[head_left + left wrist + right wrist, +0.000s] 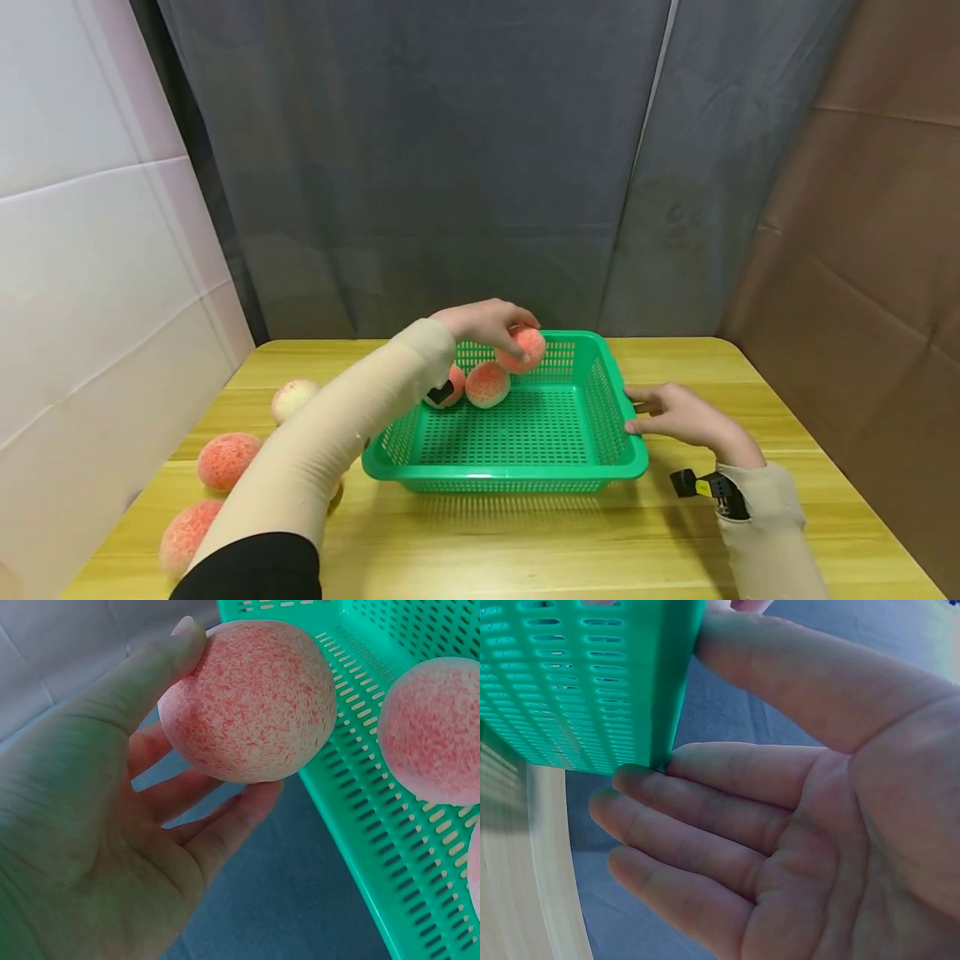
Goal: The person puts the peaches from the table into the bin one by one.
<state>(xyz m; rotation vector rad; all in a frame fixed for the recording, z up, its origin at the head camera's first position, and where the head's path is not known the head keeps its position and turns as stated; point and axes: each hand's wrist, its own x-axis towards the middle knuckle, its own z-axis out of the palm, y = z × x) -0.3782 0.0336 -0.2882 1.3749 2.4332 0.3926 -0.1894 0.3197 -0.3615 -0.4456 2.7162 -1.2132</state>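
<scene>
My left hand (486, 323) holds a pink-red speckled peach (525, 350) between thumb and fingers, over the back of a green plastic basket (506, 472). In the left wrist view the thumb lies on one side of the peach (251, 701), with the fingers curved beneath it. Two more peaches sit in the basket's back left; one peach (487, 385) shows whole, the other is partly behind the wrist. My right hand (682, 414) touches the basket's right rim, its thumb and fingertips at the edge. Its fingers (697, 802) stretch out nearly straight in the right wrist view.
Left of my left arm, a pale peach (292, 400), a red peach (228, 461) and another peach (187, 533) lie on the wooden table (480, 550). Part of a further round thing shows beneath the forearm. A grey curtain (435, 167) hangs behind the table.
</scene>
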